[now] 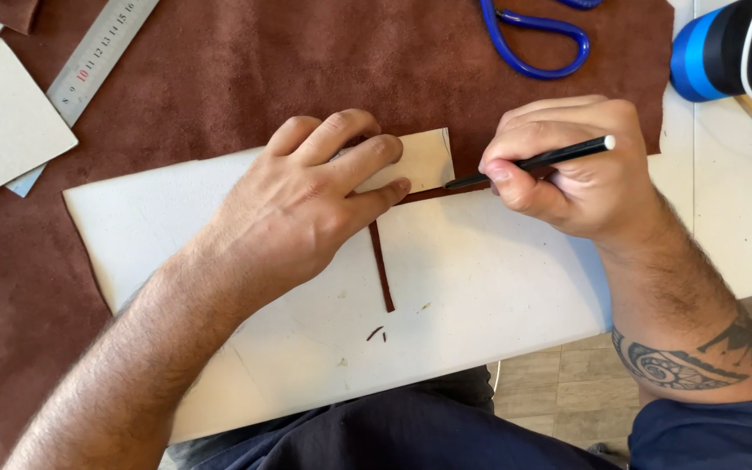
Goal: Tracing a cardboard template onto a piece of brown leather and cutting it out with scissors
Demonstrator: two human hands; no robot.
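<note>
Brown leather [306,61] underlies card [424,161], right hand [567,170] tracing.

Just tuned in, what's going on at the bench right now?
A person is working over a brown suede hide. The left hand presses a small cardboard template flat on a pale sheet that lies over the hide. The right hand holds a black pencil, its tip at the template's right edge. A thin brown strip lies on the sheet below the left hand. Blue scissors and a metal ruler lie unused on the hide.
</note>
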